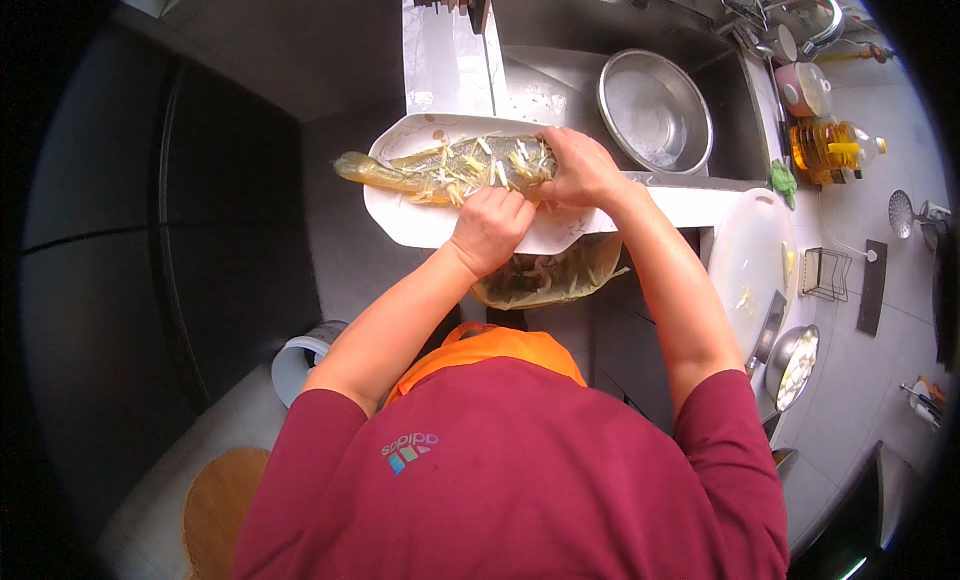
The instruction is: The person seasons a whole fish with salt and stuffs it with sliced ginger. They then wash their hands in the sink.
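Observation:
A whole fish point(375, 172) lies lengthwise on a white platter point(420, 231), its tail sticking out past the left rim. Pale shredded strips point(472, 163), which look like ginger or scallion, are strewn over its side. My right hand point(585, 167) grips the head end, thumb on the near side and fingers on the far side. At the belly, my left hand point(493, 227) is curled with its fingertips against the fish; whether it pinches anything is hidden. Below the platter is a lined waste bin point(551, 276) with scraps inside.
Beyond the platter, a metal basin point(652, 114) stands in the steel sink point(555, 62). On the right counter are a round white cutting board point(742, 257), a knife point(769, 328), a metal bowl point(795, 370) of pale pieces and an oil bottle point(832, 146). A bucket point(296, 370) stands lower left.

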The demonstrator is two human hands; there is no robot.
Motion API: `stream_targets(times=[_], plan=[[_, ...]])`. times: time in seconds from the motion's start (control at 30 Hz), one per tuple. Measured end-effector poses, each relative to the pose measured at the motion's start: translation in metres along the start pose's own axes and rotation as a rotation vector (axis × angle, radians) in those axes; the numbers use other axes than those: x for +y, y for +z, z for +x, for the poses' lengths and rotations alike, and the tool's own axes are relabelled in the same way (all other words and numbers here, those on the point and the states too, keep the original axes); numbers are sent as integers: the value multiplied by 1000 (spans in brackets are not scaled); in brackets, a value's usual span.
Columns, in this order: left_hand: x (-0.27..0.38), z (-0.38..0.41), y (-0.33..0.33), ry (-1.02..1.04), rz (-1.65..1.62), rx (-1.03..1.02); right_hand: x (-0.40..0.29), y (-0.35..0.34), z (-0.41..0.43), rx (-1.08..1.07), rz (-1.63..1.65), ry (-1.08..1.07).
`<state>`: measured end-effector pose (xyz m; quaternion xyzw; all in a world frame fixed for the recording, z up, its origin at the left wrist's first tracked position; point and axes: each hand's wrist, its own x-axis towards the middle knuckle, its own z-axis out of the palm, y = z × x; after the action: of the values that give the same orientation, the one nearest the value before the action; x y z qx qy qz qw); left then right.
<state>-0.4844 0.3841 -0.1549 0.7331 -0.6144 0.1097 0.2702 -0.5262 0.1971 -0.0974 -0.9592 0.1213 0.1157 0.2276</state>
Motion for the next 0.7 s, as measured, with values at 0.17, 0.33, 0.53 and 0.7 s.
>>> stream_targets(times=[0.17,0.33,0.53,0.7], plan=[[-3,4,-3,-17,-29,-40,15,9,2,-23,72,-49],[-4,10,-40,-86,-212,-25,12,-11,-6,-79,70,-85],[-36,22,-41,-291,-136,9,-1,-4,-40,194,-21,-321],[-45,16,-34,-235,-179,-71,4,23,-47,346,-149,-416]])
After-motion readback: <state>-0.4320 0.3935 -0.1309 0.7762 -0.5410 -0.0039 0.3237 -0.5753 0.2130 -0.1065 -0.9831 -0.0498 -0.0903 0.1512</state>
